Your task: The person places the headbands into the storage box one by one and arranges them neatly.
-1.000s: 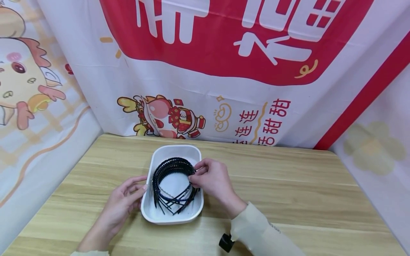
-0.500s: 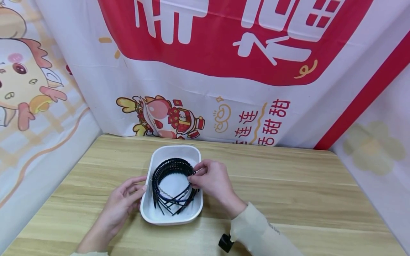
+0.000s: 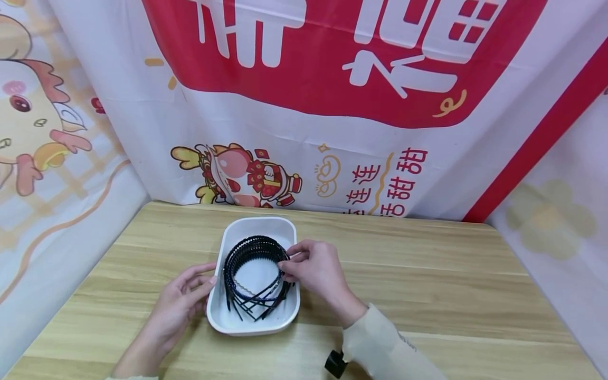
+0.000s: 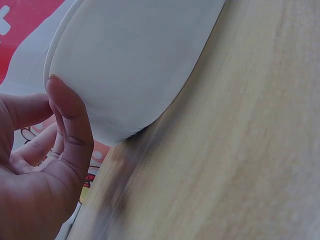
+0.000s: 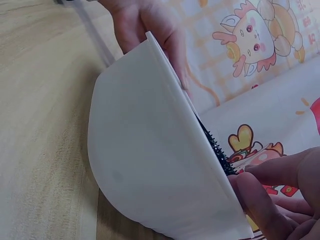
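Observation:
A white rectangular plastic basin (image 3: 252, 326) with rounded corners stands on the wooden table. Inside it, several black toothed headbands (image 3: 256, 247) are nested in a ring, their thin ends crossing at the near side. My right hand (image 3: 315, 266) reaches over the basin's right rim and pinches the headbands between thumb and fingers; in the right wrist view the black teeth (image 5: 217, 150) show beside those fingertips. At the left wall, my left hand (image 3: 178, 301) touches the basin, its thumb (image 4: 70, 112) against the outer side just below the rim and the other fingers loosely bent.
The light wood table (image 3: 427, 295) runs back to a printed red and white cloth (image 3: 304, 126). More cloth hangs at left and right. A small black object (image 3: 335, 364) sits by the right sleeve's cuff.
The head view has shifted very slightly. Both hands, the basin and the headbands keep nearly the same places, with the right hand still pinching the headbands.

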Demonstrator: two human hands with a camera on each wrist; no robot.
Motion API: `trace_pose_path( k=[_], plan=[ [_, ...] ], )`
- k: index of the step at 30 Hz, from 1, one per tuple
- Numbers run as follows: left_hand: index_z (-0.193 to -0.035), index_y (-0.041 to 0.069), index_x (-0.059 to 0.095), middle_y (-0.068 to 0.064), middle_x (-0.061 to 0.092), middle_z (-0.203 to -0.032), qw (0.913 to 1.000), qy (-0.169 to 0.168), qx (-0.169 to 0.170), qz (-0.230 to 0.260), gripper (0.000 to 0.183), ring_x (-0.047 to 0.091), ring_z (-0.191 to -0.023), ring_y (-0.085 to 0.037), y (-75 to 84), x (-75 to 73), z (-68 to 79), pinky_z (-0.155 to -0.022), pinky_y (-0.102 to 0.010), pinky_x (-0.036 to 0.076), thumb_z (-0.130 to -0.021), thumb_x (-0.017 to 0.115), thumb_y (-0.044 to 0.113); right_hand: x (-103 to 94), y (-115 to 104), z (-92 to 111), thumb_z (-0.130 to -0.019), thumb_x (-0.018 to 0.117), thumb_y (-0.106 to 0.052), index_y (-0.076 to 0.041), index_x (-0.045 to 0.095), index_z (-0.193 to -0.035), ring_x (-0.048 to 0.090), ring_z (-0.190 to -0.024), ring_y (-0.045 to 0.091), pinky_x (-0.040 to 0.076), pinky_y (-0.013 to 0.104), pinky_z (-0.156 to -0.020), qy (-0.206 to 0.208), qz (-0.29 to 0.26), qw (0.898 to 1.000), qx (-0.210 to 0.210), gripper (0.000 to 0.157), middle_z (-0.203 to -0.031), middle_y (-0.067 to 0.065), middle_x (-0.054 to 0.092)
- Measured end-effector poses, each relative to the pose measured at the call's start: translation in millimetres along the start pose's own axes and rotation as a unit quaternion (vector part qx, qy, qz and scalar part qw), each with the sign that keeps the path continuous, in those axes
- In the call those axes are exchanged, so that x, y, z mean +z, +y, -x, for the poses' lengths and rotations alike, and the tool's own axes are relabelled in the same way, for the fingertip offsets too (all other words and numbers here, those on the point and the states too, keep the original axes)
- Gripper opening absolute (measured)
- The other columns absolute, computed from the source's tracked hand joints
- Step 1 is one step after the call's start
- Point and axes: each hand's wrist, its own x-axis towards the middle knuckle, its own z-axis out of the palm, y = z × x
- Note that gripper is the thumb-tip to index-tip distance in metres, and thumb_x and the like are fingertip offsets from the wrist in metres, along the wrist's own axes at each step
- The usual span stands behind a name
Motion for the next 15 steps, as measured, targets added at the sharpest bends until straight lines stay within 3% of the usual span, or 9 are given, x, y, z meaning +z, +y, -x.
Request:
trace_pose_path(
  k=[7,15],
  plan=[
    [-0.155,0.007,0.050,0.007,0.075,-0.107,1.0000,0.002,-0.004,-0.002,0.053,0.072,-0.090,-0.012,-1.9,0.2,-1.9,-0.078,-0.026,0.063,-0.106,0.069,0.015,-4.7,9,0,-0.089,0.086,-0.001,0.007,0.073,-0.111,0.079,-0.068,0.016,0.068,0.032,-0.069,-0.009,-0.071,0.997,0.024,0.027,-0.089,0.014,0.081],
    [-0.153,0.009,0.052,0.006,0.075,-0.106,1.0000,0.000,-0.001,0.002,0.051,0.072,-0.090,-0.012,-4.3,-0.3,-2.7,-0.078,-0.027,0.063,-0.106,0.069,0.014,-8.7,21,2,-0.091,0.084,-0.002,0.007,0.073,-0.117,0.080,-0.075,0.017,0.068,0.034,-0.077,-0.020,-0.162,0.986,0.044,0.029,-0.095,0.015,0.082]
  ],
)
